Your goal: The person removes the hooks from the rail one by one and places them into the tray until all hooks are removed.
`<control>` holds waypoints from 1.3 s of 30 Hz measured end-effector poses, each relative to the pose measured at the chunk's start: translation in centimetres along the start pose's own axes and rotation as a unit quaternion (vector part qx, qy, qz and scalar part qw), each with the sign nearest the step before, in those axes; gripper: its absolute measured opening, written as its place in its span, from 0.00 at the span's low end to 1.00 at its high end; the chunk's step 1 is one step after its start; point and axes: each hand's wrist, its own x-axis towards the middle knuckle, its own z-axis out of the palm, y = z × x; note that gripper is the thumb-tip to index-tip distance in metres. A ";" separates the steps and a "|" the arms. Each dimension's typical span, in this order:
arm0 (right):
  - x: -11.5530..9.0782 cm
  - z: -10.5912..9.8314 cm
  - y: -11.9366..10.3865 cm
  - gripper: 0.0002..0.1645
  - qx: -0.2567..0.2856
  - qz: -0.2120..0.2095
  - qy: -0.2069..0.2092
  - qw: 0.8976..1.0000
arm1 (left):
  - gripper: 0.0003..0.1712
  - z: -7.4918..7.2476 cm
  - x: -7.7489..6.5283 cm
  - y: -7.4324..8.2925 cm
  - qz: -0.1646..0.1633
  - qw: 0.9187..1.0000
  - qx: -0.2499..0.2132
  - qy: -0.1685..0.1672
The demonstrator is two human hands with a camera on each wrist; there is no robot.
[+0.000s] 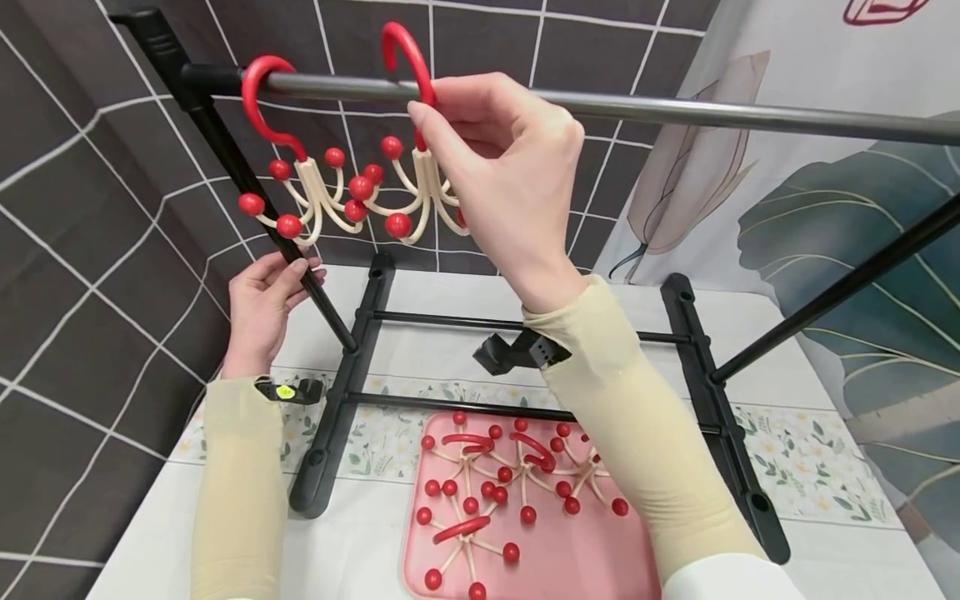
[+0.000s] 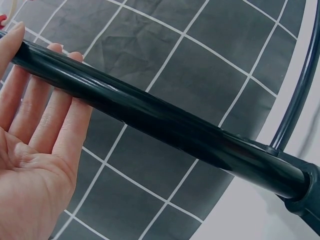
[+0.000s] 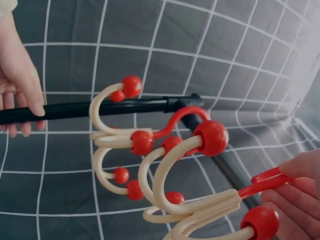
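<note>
My right hand (image 1: 517, 158) pinches the red hook (image 1: 411, 52) of a cream multi-arm hanger (image 1: 426, 179) with red ball tips. The hook's curve stands above the metal rail (image 1: 660, 108), its free end just over the bar. To its left, a second such hanger (image 1: 311, 196) hangs from the rail by its red hook; in the right wrist view this hanger (image 3: 125, 132) is behind the held one (image 3: 210, 207). Lower down, my left hand (image 1: 264, 304) holds the rack's black side pole (image 2: 150, 112), thumb on one side and fingers behind.
A pink tray (image 1: 570, 558) with several more hangers (image 1: 465, 537) lies on the white table below. The rack's black feet (image 1: 322, 467) and crossbars (image 1: 457, 406) stand around it. Dark tiled cloth (image 1: 67, 292) covers the left and back; a leaf-patterned curtain (image 1: 862, 225) hangs right.
</note>
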 end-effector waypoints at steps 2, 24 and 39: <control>-0.3 -0.2 -0.8 0.07 0.005 0.003 -0.001 1.000 | 0.13 0.0 0.0 0.1 -0.001 1.000 0.003 0.002; -5.6 -6.1 0.1 0.10 -0.046 -0.029 -0.080 0.995 | 0.16 -0.3 0.2 0.1 -0.002 1.000 0.001 0.002; -10.4 -11.0 1.1 0.11 -0.103 0.107 -0.111 0.983 | 0.19 -0.1 0.3 0.1 -0.001 1.000 -0.004 0.007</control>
